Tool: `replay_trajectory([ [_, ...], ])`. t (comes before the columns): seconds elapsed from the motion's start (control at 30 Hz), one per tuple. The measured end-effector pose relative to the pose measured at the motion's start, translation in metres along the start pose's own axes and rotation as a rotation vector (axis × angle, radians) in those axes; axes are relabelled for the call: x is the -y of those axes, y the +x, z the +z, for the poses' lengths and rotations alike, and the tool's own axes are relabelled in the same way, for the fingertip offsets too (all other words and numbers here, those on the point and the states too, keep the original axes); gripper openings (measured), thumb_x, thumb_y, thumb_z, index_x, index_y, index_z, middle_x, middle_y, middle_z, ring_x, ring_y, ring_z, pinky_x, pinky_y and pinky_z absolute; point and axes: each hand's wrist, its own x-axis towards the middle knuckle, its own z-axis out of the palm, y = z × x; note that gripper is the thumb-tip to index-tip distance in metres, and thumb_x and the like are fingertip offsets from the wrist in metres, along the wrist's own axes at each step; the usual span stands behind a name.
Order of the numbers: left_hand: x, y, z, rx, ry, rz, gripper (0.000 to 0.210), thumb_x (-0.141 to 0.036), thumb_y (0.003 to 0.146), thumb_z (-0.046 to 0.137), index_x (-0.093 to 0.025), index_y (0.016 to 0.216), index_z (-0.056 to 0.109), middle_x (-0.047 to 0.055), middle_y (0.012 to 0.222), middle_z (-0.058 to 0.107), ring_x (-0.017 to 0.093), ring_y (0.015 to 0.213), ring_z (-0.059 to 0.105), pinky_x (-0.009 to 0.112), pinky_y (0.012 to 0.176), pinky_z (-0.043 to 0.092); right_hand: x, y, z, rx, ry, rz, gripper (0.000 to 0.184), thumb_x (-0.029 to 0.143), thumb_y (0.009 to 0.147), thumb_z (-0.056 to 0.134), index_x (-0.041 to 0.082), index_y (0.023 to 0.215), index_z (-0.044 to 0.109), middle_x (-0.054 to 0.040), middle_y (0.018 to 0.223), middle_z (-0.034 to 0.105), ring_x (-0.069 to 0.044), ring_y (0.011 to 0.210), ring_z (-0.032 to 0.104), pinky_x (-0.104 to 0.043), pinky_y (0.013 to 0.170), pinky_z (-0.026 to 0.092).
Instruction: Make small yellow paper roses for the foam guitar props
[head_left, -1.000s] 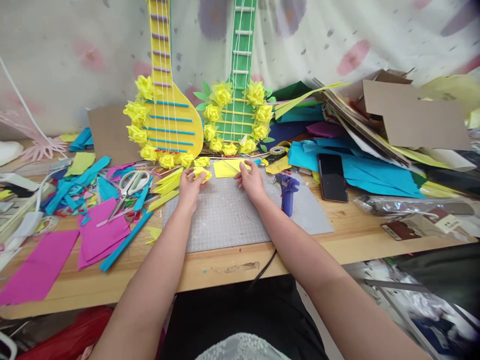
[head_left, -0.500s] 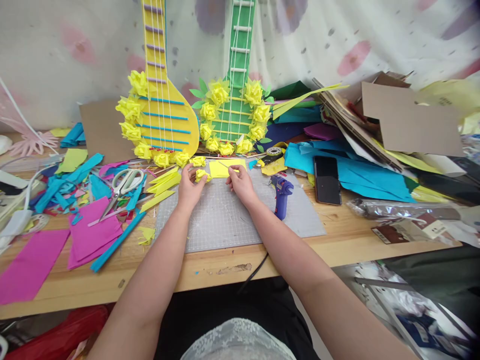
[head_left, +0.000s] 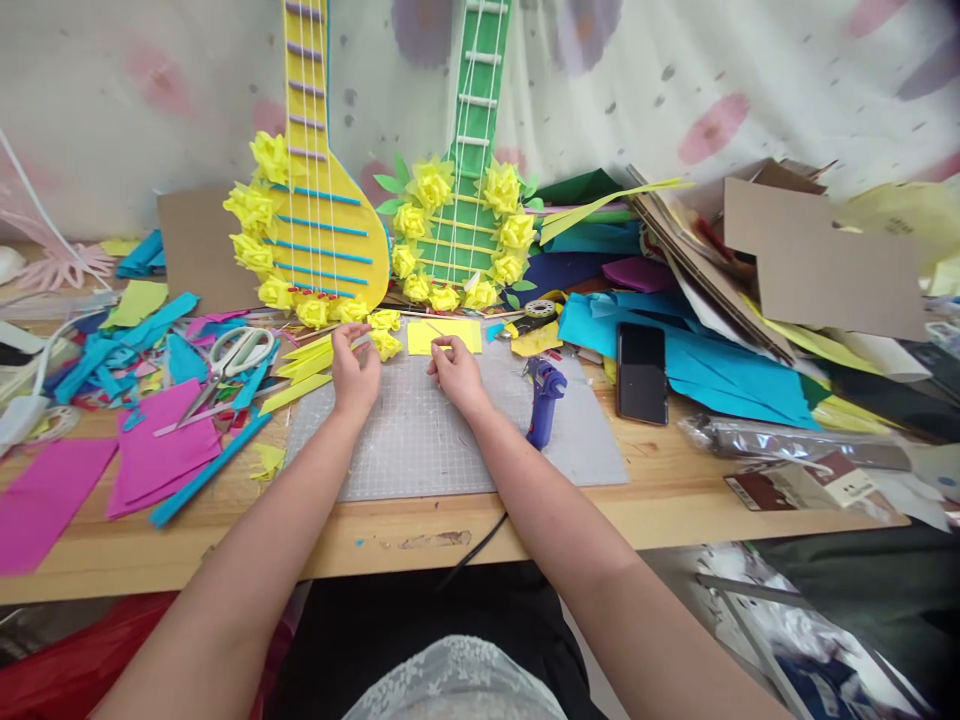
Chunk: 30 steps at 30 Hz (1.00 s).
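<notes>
My left hand (head_left: 357,372) is open, its fingers apart, just left of a yellow paper flower (head_left: 387,345) on the grey cutting mat (head_left: 420,440). Another small yellow paper flower (head_left: 385,320) lies right behind that one. The fingers of my right hand (head_left: 456,374) are pinched round a thin stick (head_left: 436,331), whose tip points away to the left over a yellow paper sheet (head_left: 466,337). To the right of my right forearm stands a blue glue gun (head_left: 545,400). Several cut yellow paper strips (head_left: 307,368) lie beside my left hand.
A yellow paper instrument (head_left: 330,230) and a green one (head_left: 459,240), trimmed with yellow flowers, lean at the back. Scissors (head_left: 240,352), pink sheets (head_left: 161,450) and blue scraps are on the left. A phone (head_left: 642,372) and piled paper and cardboard (head_left: 817,250) occupy the right.
My left hand has let go of the yellow flower, moved left and opened its fingers. My right hand keeps its pinch on the thin stick. The view has shifted slightly.
</notes>
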Motion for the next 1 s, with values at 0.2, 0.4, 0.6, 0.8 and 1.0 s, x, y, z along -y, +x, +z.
replay_trajectory([
  [0.2, 0.002, 0.001, 0.002, -0.054, 0.086, -0.003, 0.030, -0.007, 0.066, 0.047, -0.021, 0.092, 0.043, 0.007, 0.101, 0.054, 0.016, 0.100, 0.052, 0.030, 0.088, 0.042, -0.001, -0.002, 0.005, 0.023, -0.122, -0.044, 0.018, 0.030, 0.079, 0.040, 0.022, 0.090, 0.051, 0.0054, 0.058, 0.056, -0.010, 0.050, 0.049, -0.022, 0.053, 0.037],
  [0.4, 0.003, 0.002, 0.004, -0.046, 0.129, 0.025, 0.029, -0.007, 0.064, 0.044, -0.021, 0.089, 0.042, 0.007, 0.098, 0.054, 0.017, 0.098, 0.051, 0.031, 0.087, 0.043, -0.001, -0.001, 0.003, -0.015, -0.155, -0.011, 0.017, 0.027, 0.077, 0.041, 0.022, 0.089, 0.052, 0.0030, 0.064, 0.058, -0.012, 0.057, 0.052, -0.024, 0.059, 0.039],
  [0.6, 0.003, 0.003, 0.004, -0.084, 0.152, 0.024, 0.029, -0.007, 0.063, 0.045, -0.022, 0.088, 0.043, 0.006, 0.099, 0.052, 0.017, 0.100, 0.049, 0.031, 0.088, 0.042, 0.002, -0.005, 0.004, -0.035, -0.207, -0.022, 0.018, 0.025, 0.076, 0.043, 0.021, 0.089, 0.055, -0.0003, 0.072, 0.060, -0.014, 0.066, 0.054, -0.028, 0.066, 0.041],
  [0.8, -0.002, 0.002, 0.003, -0.136, 0.263, 0.032, 0.028, -0.008, 0.064, 0.044, -0.020, 0.090, 0.045, 0.009, 0.101, 0.052, 0.020, 0.102, 0.049, 0.033, 0.086, 0.043, 0.009, -0.015, 0.008, -0.059, -0.283, -0.049, 0.021, 0.023, 0.078, 0.041, 0.022, 0.095, 0.054, -0.0026, 0.080, 0.061, -0.017, 0.075, 0.056, -0.031, 0.072, 0.041],
  [1.0, -0.001, 0.001, 0.001, -0.210, 0.295, 0.035, 0.027, -0.007, 0.067, 0.045, -0.019, 0.092, 0.048, 0.009, 0.103, 0.052, 0.021, 0.105, 0.047, 0.035, 0.089, 0.040, 0.008, -0.018, 0.009, -0.096, -0.260, -0.072, 0.027, 0.021, 0.080, 0.036, 0.020, 0.102, 0.051, -0.0052, 0.089, 0.060, -0.017, 0.081, 0.055, -0.032, 0.077, 0.041],
])
